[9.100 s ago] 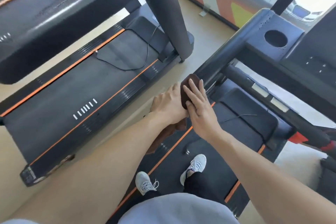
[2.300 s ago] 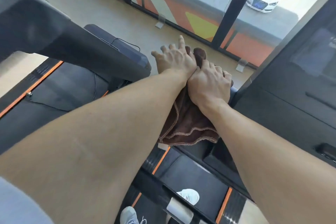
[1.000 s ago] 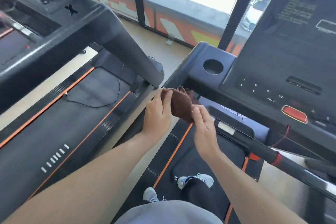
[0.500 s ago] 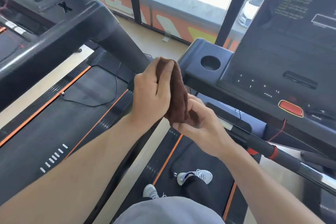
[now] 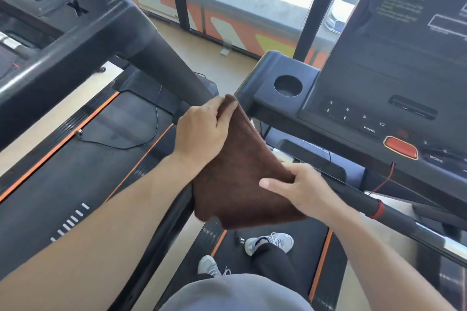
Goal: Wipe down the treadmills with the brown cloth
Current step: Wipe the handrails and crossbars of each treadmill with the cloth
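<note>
Holding the brown cloth [image 5: 237,174] spread in mid-air before the console [image 5: 379,98], left hand [image 5: 202,131] pinching its top corner, right hand [image 5: 300,189] gripping its side edge, needing flat folding for wiping.

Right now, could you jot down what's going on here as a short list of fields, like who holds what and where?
Place: gym, person standing on a treadmill belt
Cloth: brown cloth, spread out in the air between both hands
Left hand: pinches the cloth's top corner
Right hand: grips the cloth's lower right edge
Cloth contact: not touching any treadmill
Nearby: console with cup holder and red button
Neighbour: second treadmill to the left
</note>
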`<control>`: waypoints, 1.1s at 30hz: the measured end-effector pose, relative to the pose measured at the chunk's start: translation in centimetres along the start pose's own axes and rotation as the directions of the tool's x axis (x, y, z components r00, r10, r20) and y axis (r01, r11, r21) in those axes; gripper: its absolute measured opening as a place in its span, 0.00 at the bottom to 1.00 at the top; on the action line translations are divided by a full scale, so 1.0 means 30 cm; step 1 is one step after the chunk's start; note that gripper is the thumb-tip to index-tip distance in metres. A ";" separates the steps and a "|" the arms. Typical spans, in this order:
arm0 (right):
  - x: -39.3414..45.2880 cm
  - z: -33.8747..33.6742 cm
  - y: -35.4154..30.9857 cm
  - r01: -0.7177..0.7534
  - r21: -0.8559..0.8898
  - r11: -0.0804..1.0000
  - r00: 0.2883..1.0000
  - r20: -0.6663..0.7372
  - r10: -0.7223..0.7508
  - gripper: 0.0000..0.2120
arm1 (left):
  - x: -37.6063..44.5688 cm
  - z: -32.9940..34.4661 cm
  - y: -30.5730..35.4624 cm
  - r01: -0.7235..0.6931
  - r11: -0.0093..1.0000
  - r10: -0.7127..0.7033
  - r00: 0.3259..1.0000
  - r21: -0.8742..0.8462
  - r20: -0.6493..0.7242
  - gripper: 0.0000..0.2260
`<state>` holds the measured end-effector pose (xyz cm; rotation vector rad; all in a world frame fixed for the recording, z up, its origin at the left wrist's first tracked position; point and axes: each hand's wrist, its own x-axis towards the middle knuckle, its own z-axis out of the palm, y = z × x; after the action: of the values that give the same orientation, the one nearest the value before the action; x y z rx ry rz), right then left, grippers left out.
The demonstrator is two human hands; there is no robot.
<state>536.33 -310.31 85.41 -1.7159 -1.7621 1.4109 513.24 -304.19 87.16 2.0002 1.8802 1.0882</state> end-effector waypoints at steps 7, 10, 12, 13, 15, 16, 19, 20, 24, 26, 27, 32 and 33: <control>0.084 -0.182 -0.048 -0.218 -0.487 0.846 0.863 -0.501 -0.066 0.24 | 0.156 0.148 0.048 0.254 0.962 -0.226 0.946 -0.096 0.233 0.26; 0.167 -0.135 -0.035 -0.149 -0.660 0.736 0.903 -0.394 -0.171 0.39 | 0.209 0.201 0.003 0.303 0.953 -0.292 0.911 0.007 0.292 0.37; 0.224 -0.050 -0.005 -0.016 -0.687 0.726 0.978 -0.163 -0.132 0.44 | 0.182 0.226 -0.056 0.288 0.950 -0.311 0.896 0.118 0.316 0.33; 0.247 0.000 0.014 0.022 -0.707 0.707 0.993 -0.065 -0.095 0.48 | 0.156 0.238 -0.089 0.297 0.944 -0.330 0.882 0.146 0.337 0.31; 0.292 0.092 0.051 0.026 -0.734 0.679 0.998 -0.015 -0.054 0.54 | 0.106 0.257 -0.152 0.341 0.922 -0.385 0.842 0.181 0.378 0.30; 0.314 0.128 0.063 0.005 -0.747 0.665 0.996 -0.054 -0.068 0.56 | 0.086 0.266 -0.177 0.361 0.911 -0.412 0.820 0.201 0.397 0.30; 0.379 0.169 0.077 -0.047 -0.780 0.624 0.964 -0.199 -0.176 0.50 | 0.060 0.287 -0.203 0.369 0.894 -0.445 0.792 0.254 0.417 0.32; 0.403 0.163 0.070 -0.049 -0.773 0.633 0.961 -0.209 -0.181 0.45 | 0.059 0.291 -0.199 0.363 0.892 -0.447 0.799 0.270 0.402 0.32; 0.515 0.089 0.015 -0.046 -0.660 0.750 0.999 -0.037 0.028 0.27 | 0.059 0.296 -0.180 0.335 0.877 -0.451 0.820 0.344 0.353 0.30; 0.555 0.059 0.001 -0.018 -0.574 0.819 0.988 0.114 0.101 0.23 | 0.061 0.300 -0.171 0.308 0.871 -0.444 0.828 0.383 0.344 0.29; 0.572 0.050 0.004 -0.013 -0.527 0.850 0.978 0.172 0.121 0.21 | 0.063 0.302 -0.167 0.293 0.867 -0.439 0.833 0.403 0.338 0.29; 0.617 0.037 0.013 -0.057 -0.370 0.927 0.952 0.259 0.162 0.16 | 0.060 0.310 -0.159 0.253 0.844 -0.424 0.855 0.473 0.298 0.28; 0.615 0.041 0.011 -0.035 -0.381 0.924 0.957 0.255 0.141 0.15 | 0.058 0.310 -0.157 0.252 0.840 -0.426 0.856 0.481 0.295 0.29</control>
<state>531.18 -294.60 77.16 -1.8747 -2.2547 1.4894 515.13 -298.59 78.41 1.7741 2.2551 0.1581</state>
